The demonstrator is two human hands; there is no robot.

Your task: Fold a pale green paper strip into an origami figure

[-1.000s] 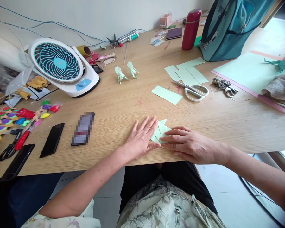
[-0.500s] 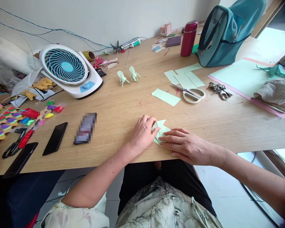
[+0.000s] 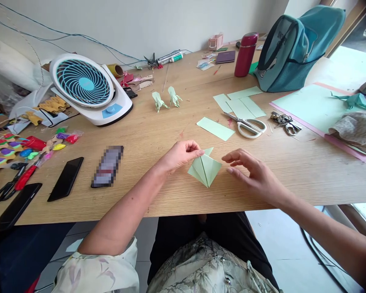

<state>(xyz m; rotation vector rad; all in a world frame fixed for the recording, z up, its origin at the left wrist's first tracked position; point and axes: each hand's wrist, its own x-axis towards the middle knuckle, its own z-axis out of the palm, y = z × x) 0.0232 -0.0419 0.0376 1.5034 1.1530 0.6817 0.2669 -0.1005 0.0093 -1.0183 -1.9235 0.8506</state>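
A folded piece of pale green paper [image 3: 205, 167], diamond-shaped with a crease down its middle, is just over the table near the front edge. My left hand [image 3: 183, 155] pinches its upper left part between thumb and fingers. To the right of the paper, my right hand [image 3: 252, 173] is off it, with the fingers apart and nothing in them. Beyond the hands lies a flat green paper strip [image 3: 216, 128]. White-handled scissors [image 3: 250, 127] rest beside it, near more green strips [image 3: 243, 105].
Two folded green paper figures [image 3: 167, 99] stand farther back. A fan [image 3: 85, 87], phones [image 3: 66, 179] and red-handled scissors [image 3: 16, 183] are at left. Keys [image 3: 285, 122], a red flask [image 3: 246, 55], a teal backpack [image 3: 293, 57] and large paper sheets [image 3: 308, 106] are at right.
My right hand has come off the folded paper and moved right, its fingers opening. My left hand now pinches the paper by its upper part, leaving most of it uncovered.
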